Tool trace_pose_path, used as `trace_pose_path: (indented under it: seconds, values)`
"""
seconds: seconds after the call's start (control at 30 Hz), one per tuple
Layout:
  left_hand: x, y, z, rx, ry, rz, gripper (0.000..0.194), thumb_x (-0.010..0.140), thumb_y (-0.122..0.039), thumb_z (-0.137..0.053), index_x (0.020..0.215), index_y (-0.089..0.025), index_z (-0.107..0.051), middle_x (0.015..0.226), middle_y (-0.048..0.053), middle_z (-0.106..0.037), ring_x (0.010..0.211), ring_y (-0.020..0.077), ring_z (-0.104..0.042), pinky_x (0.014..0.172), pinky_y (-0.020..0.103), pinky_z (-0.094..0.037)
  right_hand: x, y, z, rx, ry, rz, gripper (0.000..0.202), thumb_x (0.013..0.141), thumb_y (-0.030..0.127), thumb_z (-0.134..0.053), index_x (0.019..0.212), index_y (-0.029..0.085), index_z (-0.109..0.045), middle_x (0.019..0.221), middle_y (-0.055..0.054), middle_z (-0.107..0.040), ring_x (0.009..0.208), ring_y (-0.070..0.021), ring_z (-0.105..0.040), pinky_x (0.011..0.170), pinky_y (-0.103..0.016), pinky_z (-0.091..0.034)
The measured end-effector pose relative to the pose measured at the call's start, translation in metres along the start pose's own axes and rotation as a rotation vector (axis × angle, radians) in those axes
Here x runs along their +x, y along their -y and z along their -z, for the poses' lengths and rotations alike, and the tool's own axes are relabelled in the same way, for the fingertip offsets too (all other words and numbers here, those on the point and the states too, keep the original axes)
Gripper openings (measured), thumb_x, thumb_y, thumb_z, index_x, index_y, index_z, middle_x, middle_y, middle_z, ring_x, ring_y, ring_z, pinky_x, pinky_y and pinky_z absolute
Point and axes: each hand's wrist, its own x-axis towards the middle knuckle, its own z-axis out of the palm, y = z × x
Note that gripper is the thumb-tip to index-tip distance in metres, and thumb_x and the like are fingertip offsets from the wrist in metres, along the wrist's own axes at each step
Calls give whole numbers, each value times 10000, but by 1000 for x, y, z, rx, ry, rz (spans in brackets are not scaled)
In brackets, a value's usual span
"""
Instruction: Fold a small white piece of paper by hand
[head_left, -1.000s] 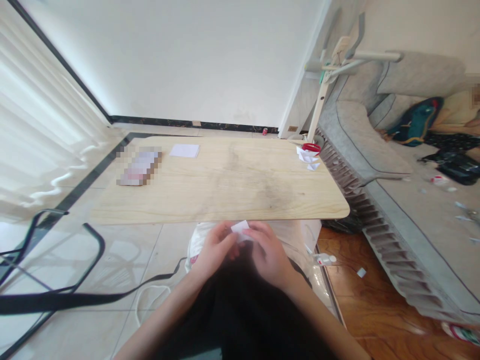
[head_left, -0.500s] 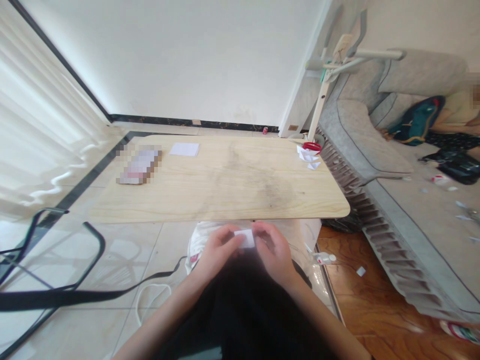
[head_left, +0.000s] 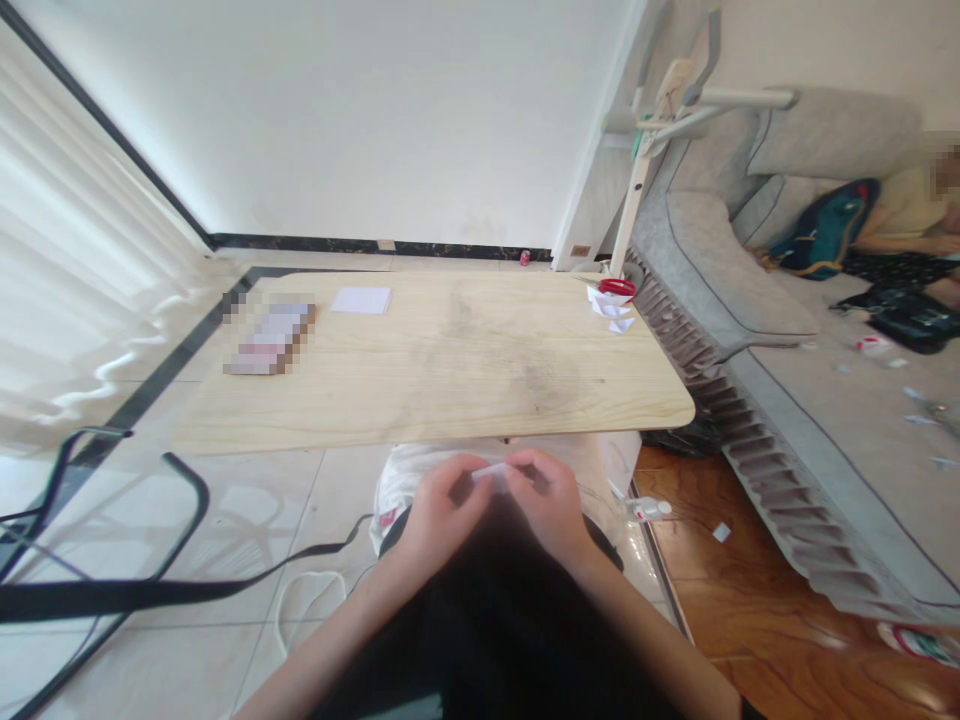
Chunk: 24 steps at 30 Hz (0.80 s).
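Observation:
Just in front of the table's near edge, a small folded piece of white paper [head_left: 491, 474] is pinched between both hands. My left hand [head_left: 450, 497] is closed on its left side, thumb on top. My right hand [head_left: 546, 497] grips the right side, thumb and fingers together. My fingers cover much of the paper, so its exact folds are hidden. On the wooden table [head_left: 375, 390], a stack of white paper [head_left: 361, 300] lies at the back left. Several small folded paper shapes [head_left: 610, 308] sit at the back right beside red-handled scissors [head_left: 616, 288].
A blurred-out flat object [head_left: 271, 338] lies on the table's left. At the right are a grey sofa [head_left: 720, 240] with a backpack [head_left: 832, 230] and a seated person [head_left: 904, 220]. A black metal frame [head_left: 191, 490] stands left; a bottle [head_left: 651, 510] lies on the floor right.
My right hand has moved left onto the paper, and its fingers now close on the right side. The paper shows less of its face. The view has shifted slightly.

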Motion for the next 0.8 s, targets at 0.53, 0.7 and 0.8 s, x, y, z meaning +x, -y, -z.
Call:
trace_pose_path:
  seconds: [0.53,0.7,0.8]
  values:
    - [1,4,1,61,0,-77,168,908,-271,-569,840,-180,-692,777,24,-713,732,159,-652,680,253,-495,3,4,2,-75,26,52,137,824,173,-575,764,192,-697,695,-21,-694,685,-186,-634,646,-291,-495]
    - [1,4,1,87,14,-108,189,920,-286,-555,842,-195,-701,790,33,-719,745,173,-657,697,266,-497,2,3,3,-88,25,54,146,816,174,-572,738,198,-693,666,-14,-685,663,-185,-623,629,-291,-491]
    - [1,3,2,102,19,-158,177,918,-260,-556,852,-195,-707,791,36,-718,738,170,-653,693,260,-487,3,3,3,-105,30,63,153,809,169,-564,715,199,-681,645,-8,-669,647,-179,-610,620,-285,-482]
